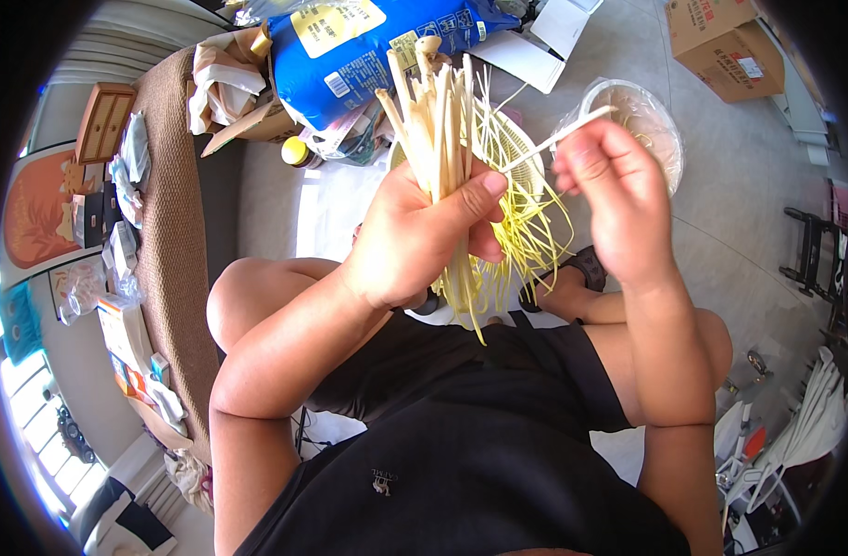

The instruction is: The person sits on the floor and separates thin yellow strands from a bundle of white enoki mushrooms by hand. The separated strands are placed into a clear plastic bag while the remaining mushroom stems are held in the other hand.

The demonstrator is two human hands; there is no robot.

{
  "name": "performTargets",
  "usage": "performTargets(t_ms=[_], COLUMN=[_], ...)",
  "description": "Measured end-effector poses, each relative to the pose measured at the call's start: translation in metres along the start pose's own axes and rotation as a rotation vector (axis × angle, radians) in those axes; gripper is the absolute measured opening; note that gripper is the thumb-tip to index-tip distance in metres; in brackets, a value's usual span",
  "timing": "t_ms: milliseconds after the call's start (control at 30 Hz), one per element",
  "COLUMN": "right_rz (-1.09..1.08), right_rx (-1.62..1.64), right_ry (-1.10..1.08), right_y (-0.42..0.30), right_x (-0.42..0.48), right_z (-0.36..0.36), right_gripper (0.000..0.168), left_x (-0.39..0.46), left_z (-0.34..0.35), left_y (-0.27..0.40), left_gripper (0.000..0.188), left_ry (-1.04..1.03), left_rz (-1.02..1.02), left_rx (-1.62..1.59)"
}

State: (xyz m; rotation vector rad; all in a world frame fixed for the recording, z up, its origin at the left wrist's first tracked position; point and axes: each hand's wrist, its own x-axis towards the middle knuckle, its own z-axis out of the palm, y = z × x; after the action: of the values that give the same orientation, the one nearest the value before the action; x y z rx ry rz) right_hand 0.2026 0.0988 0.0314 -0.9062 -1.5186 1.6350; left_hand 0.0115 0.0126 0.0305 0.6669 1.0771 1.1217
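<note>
My left hand (424, 233) is closed around a bundle of pale, cream-coloured plant stalks (441, 132), their thick ends pointing away from me. Thin yellow strands (524, 236) trail below and to the right of the fist. To the right, my right hand (615, 177), slightly blurred, pinches one slender whitish stalk (559, 139) that slants down to the left thumb. Beneath the bundle, partly hidden, stands a pale slotted plastic basket (528, 149) with more thin strands over it. Just beyond the right hand is a round bin (676, 149) lined with clear plastic, a few strands inside.
A large blue plastic package (340, 69) lies ahead, near an open cardboard box (257, 128) and a yellow-capped jar (295, 151). A brown woven-covered surface (170, 208) runs along the left. A cardboard carton (729, 62) stands far right; a folded white umbrella-like item (799, 431) lies lower right.
</note>
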Motion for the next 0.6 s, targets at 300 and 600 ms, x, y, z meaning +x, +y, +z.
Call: performTargets(t_ms=[300,600], right_rz=[-0.093,0.163], right_rx=[-0.376,-0.149], right_ry=[0.704,-0.183], right_y=[0.069,0.035], right_x=[0.032,0.001], right_z=[-0.127,-0.035], right_gripper=[0.022,0.032], left_x=[0.001,0.003], left_z=[-0.009,-0.002], left_y=[-0.003,-0.009], left_gripper=[0.019,0.019], left_ry=[0.068,0.083], left_rz=[-0.032,-0.061], left_rx=[-0.064,-0.028])
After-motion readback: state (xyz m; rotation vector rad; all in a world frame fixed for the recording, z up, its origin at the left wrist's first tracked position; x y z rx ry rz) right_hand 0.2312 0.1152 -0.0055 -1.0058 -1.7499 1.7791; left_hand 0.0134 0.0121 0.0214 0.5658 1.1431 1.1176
